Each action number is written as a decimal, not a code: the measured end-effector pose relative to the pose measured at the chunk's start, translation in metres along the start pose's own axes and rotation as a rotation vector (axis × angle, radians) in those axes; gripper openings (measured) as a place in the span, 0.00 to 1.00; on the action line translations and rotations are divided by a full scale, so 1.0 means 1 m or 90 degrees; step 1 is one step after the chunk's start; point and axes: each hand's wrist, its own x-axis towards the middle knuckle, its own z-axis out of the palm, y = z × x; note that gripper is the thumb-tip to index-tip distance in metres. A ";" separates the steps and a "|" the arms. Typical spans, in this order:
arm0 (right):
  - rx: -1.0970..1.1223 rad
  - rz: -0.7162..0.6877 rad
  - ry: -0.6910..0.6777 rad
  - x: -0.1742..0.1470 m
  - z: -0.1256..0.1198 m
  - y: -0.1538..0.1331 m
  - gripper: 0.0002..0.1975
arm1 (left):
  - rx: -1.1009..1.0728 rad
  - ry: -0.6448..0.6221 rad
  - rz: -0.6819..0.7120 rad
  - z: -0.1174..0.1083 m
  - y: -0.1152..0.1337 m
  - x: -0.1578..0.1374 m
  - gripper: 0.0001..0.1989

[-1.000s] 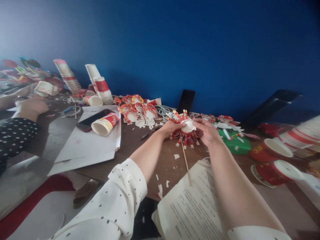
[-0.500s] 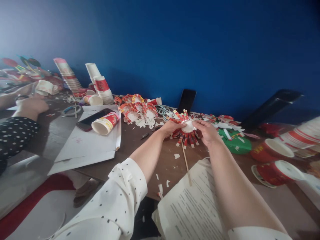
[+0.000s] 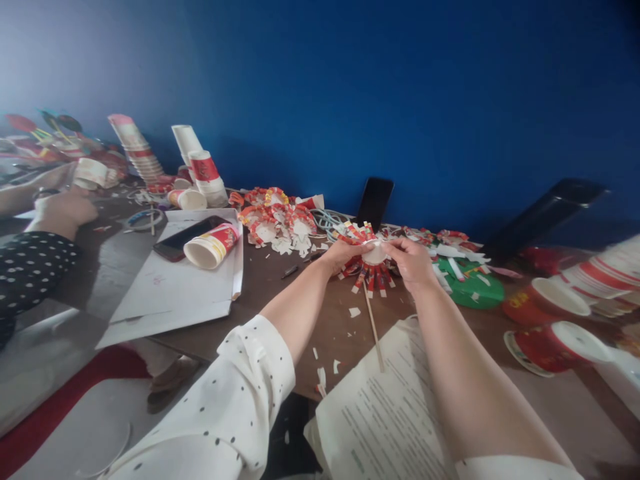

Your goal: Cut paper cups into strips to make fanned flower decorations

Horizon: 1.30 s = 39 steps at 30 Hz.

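Note:
Between my two hands is a paper cup cut into a flower shape point(image 3: 375, 253), its red-and-white strips splayed out around a round white base. My left hand point(image 3: 343, 257) pinches its left side, thumb on the white base. From the right, my right hand point(image 3: 409, 261) grips the opposite edge, thumb and fingers pressed together. A thin wooden stick point(image 3: 373, 327) lies below the cut cup, its lower end over a printed sheet point(image 3: 380, 407). Whether the stick is joined to the cup, I cannot tell. White paper scraps point(image 3: 355, 312) are scattered nearby.
More cut cups point(image 3: 265, 230) are heaped behind to the left. A phone point(image 3: 375, 202) leans against the blue wall. Paper cups point(image 3: 547, 297) and a green disc point(image 3: 473, 283) are at right. On the left, a white folder point(image 3: 175, 293) carries a cup point(image 3: 213, 247), near a co-worker's hand point(image 3: 67, 208).
My right hand has shifted slightly left along the edge of the cut cup. The cup has moved a little with it, and both hands keep their hold.

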 end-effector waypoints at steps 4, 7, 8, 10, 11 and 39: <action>0.053 0.029 -0.015 -0.001 0.004 0.001 0.18 | -0.035 0.003 0.018 0.005 0.003 -0.003 0.23; 0.089 0.053 -0.002 -0.001 0.007 0.002 0.19 | -0.045 0.010 0.016 0.007 0.003 -0.003 0.23; 0.094 0.056 -0.004 -0.002 0.008 0.002 0.19 | -0.047 0.000 0.017 0.007 0.003 -0.003 0.24; 0.101 0.058 -0.021 -0.003 0.009 0.001 0.18 | -0.051 -0.023 0.020 0.007 0.003 -0.003 0.24; 0.103 0.056 -0.027 -0.003 0.010 0.001 0.18 | -0.053 -0.033 0.023 0.007 0.002 -0.004 0.24; -0.157 -0.005 0.062 0.001 0.007 0.012 0.24 | 0.033 0.097 0.070 0.001 0.000 0.002 0.21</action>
